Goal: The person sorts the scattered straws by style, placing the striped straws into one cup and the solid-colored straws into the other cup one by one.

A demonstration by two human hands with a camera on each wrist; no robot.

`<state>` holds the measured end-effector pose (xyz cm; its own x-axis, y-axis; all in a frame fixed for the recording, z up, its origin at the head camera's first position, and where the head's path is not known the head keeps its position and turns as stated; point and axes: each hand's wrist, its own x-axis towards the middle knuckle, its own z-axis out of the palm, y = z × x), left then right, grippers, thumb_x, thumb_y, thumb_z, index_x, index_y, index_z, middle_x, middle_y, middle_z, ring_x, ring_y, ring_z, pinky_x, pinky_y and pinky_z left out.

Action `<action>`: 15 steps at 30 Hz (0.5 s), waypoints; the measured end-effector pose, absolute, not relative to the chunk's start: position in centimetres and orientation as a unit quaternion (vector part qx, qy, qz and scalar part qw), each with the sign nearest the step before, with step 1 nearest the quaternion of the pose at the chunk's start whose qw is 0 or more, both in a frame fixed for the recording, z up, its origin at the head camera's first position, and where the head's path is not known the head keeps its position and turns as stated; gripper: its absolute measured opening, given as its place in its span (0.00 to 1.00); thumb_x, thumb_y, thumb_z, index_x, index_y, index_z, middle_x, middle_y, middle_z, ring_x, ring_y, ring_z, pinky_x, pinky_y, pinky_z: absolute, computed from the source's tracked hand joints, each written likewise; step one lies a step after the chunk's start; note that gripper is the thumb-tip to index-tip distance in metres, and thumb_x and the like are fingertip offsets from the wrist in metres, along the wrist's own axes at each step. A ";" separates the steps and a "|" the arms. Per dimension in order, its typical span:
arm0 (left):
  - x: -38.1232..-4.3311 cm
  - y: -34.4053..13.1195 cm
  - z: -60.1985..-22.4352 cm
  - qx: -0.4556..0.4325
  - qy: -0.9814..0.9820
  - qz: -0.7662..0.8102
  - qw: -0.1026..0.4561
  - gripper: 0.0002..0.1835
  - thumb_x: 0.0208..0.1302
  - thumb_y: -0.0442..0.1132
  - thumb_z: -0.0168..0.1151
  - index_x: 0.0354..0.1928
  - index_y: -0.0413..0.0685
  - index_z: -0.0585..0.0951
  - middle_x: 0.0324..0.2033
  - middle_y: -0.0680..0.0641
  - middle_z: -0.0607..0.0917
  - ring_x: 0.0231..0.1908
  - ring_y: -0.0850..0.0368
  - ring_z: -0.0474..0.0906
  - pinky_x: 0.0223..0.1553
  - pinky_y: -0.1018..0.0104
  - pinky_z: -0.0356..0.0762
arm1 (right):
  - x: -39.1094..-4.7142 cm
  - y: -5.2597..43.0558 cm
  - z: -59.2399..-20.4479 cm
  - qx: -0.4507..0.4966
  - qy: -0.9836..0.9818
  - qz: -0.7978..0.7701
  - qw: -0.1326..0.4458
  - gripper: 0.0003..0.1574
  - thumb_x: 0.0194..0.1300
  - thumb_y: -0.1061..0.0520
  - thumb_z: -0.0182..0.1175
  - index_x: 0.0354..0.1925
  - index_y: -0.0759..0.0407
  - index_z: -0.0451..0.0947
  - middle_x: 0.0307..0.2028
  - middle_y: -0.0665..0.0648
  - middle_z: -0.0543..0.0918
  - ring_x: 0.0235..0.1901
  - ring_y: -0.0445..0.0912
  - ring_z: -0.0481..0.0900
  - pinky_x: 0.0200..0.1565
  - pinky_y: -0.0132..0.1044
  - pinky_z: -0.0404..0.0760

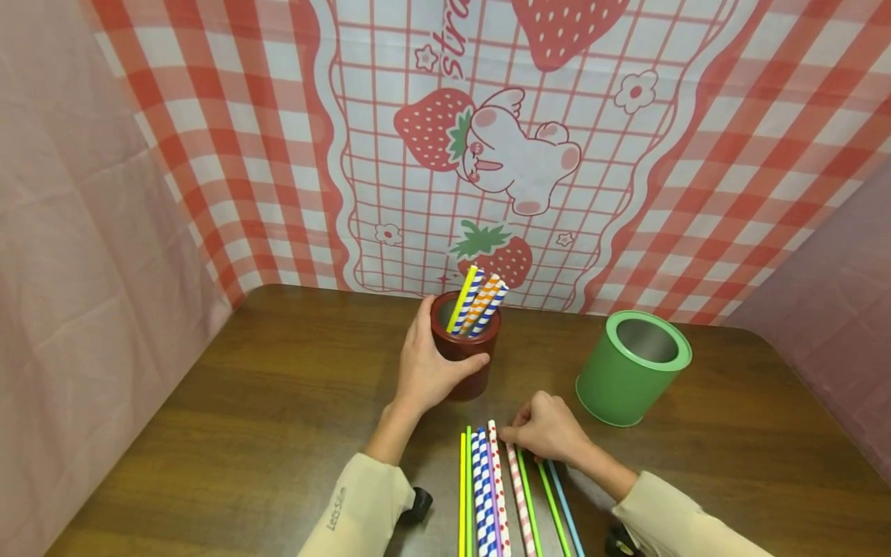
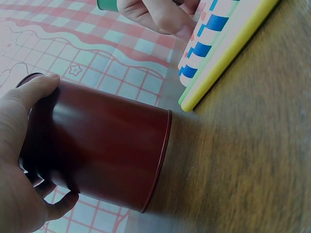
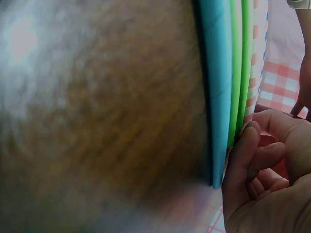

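Note:
My left hand point(image 1: 426, 371) grips a dark red can point(image 1: 469, 379) from its left side, thumb across the front. Striped blue and orange paper straws and a yellow one point(image 1: 461, 300) lean inside it. In the left wrist view the can's smooth wall point(image 2: 107, 141) shows, fingers curled round its rim end. My right hand point(image 1: 550, 427) is at the far end of a pink-and-white striped straw point(image 1: 522, 503), which thumb and forefinger pinch. The right wrist view shows those fingertips point(image 3: 251, 132) against it, beside green straws point(image 3: 236, 73) and a blue straw point(image 3: 218, 87).
A row of loose straws lies at the table's near side, among them a yellow straw point(image 1: 462, 495), a blue-checked straw point(image 1: 482, 495) and a red-dotted straw point(image 1: 497, 487). A green can point(image 1: 619, 383) stands at the right. Behind the wooden table point(image 1: 313, 363) hangs a checked strawberry cloth point(image 1: 278, 155).

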<state>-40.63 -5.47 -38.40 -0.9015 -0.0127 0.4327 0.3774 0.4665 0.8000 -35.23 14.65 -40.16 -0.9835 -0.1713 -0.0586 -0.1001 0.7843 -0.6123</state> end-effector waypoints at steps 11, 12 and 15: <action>-40.6 -5.4 -38.3 -0.108 -0.836 -0.503 0.189 0.60 0.38 0.58 0.79 0.72 0.59 0.53 0.60 0.46 0.71 0.58 0.50 0.70 0.54 0.47 0.73 | -35.6 15.1 -39.1 -0.055 0.932 -0.353 0.058 0.15 0.52 0.54 0.66 0.13 0.55 0.79 0.09 0.48 0.76 0.07 0.42 0.74 0.16 0.35 0.75; -40.6 -5.4 -38.3 -0.108 -0.836 -0.504 0.190 0.60 0.38 0.58 0.79 0.72 0.59 0.53 0.60 0.46 0.71 0.58 0.50 0.70 0.54 0.47 0.73 | -35.7 15.2 -38.9 -0.055 0.932 -0.354 0.055 0.15 0.52 0.54 0.66 0.13 0.55 0.79 0.09 0.48 0.76 0.08 0.42 0.75 0.16 0.35 0.75; -40.6 -5.5 -38.3 -0.107 -0.836 -0.504 0.190 0.60 0.38 0.58 0.79 0.72 0.59 0.54 0.60 0.46 0.71 0.58 0.50 0.70 0.54 0.48 0.73 | -35.9 15.4 -38.4 -0.056 0.930 -0.359 0.050 0.15 0.52 0.55 0.65 0.12 0.55 0.79 0.09 0.48 0.76 0.09 0.43 0.75 0.17 0.34 0.74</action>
